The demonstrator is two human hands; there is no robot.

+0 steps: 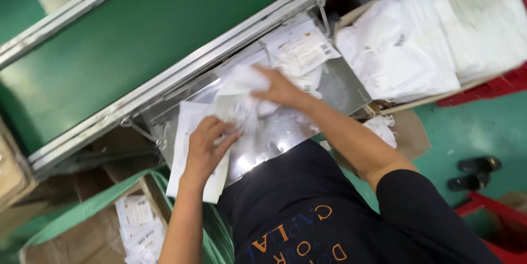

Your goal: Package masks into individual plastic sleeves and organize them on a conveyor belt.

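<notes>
Both hands work at a shiny steel surface [346,91]. Left hand [206,143] lies open, fingers flat on a clear plastic bag with white printed sheet [192,132]. Right hand [280,88] pinches a crumpled white folded item [244,80], just beyond the bag. Best kept pinned flat, mouth toward the item.

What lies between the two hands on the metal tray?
In the head view, white paper packets span the gap between the left hand and the right hand; both hands rest on them.
</notes>
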